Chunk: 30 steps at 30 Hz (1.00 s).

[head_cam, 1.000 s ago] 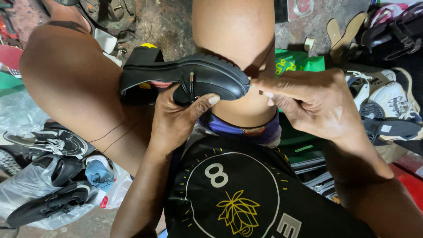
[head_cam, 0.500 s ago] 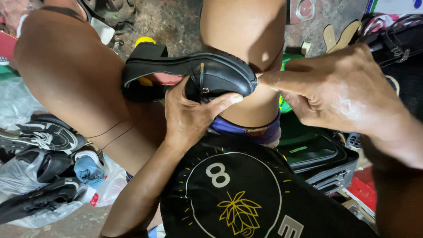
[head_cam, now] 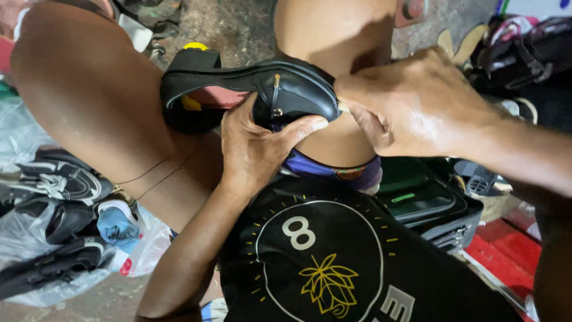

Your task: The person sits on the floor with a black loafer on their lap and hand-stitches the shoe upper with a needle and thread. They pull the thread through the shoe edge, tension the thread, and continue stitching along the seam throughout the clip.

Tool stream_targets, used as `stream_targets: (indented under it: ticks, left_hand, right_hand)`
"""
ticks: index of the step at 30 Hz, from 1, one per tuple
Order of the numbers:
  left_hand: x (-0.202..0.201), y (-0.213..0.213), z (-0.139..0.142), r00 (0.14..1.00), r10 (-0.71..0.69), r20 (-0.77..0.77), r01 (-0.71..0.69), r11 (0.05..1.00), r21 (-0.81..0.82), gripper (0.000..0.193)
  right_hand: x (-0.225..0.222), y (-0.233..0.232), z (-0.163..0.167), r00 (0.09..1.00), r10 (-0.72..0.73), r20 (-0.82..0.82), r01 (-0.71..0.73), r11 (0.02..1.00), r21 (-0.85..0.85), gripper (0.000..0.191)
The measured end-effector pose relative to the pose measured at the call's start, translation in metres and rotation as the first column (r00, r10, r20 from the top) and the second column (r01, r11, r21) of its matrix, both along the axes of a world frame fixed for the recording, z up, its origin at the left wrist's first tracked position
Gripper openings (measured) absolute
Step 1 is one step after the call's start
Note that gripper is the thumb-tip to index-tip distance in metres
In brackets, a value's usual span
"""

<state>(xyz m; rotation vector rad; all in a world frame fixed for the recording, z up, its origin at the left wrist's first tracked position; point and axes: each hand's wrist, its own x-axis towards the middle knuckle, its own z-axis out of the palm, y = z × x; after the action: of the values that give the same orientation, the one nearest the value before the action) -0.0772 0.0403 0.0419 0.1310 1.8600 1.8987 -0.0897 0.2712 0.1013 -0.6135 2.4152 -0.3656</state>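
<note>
Black leather shoe [head_cam: 262, 89] rests across my knee [head_cam: 333, 36], my left hand [head_cam: 253, 149] clamped round its toe. My right hand [head_cam: 411, 101] pinches together at the toe tip; I judge the work mid-way, nothing visibly finished

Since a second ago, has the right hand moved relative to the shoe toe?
Yes. The right hand has closed in leftward; its fingertips now press against the toe of the black shoe, which the left hand grips.

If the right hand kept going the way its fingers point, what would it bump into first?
Probably the black shoe: the right hand points left, its fingers already at the shoe's toe. Just beyond sits the left hand, gripping the shoe from below.
</note>
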Motion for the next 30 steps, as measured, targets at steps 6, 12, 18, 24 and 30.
stream_targets:
  ticks: [6,12,18,24,30]
  left_hand:
    - [0.01,-0.022,0.0,0.957,0.048,-0.285,-0.126,0.956,-0.264,0.042]
    - [0.067,-0.117,0.021,0.919,0.388,-0.076,-0.395,0.899,-0.187,0.014]
    - [0.096,-0.204,0.006,0.93,0.146,-0.338,-0.367,0.395,-0.842,0.017]
    - [0.08,-0.164,0.015,0.809,-0.099,-0.58,-0.48,0.457,-0.749,0.023]
    - [0.066,-0.117,0.01,0.792,-0.299,-0.533,-0.276,0.602,-0.749,0.026]
  right_hand:
    - [0.002,0.007,0.01,0.988,0.039,-0.149,-0.045,0.998,-0.04,0.012]
    - [-0.003,0.02,0.016,0.994,-0.106,-0.012,0.104,0.989,-0.107,0.014]
    - [-0.006,0.018,0.01,0.981,-0.196,0.008,0.195,0.975,-0.102,0.015]
    - [-0.001,0.011,0.012,0.973,-0.225,0.046,0.229,0.965,-0.126,0.017]
    - [0.013,-0.001,0.019,0.884,-0.444,0.145,0.465,0.863,-0.196,0.019]
